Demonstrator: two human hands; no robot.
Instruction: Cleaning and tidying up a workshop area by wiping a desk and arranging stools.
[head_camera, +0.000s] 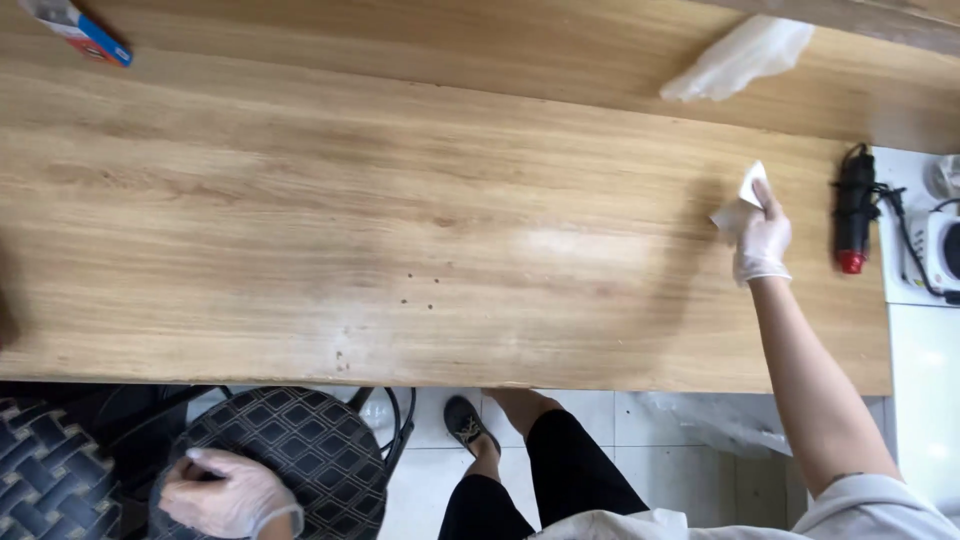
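My gloved right hand (762, 240) presses a white tissue (741, 203), fingers closed over it, on the long wooden tabletop (400, 230) near its right end, beside a black tool with a red tip (854, 210). My gloved left hand (228, 493) rests spread on the patterned chair seat (300, 445) below the table edge. White floor tiles (600, 420) show underneath.
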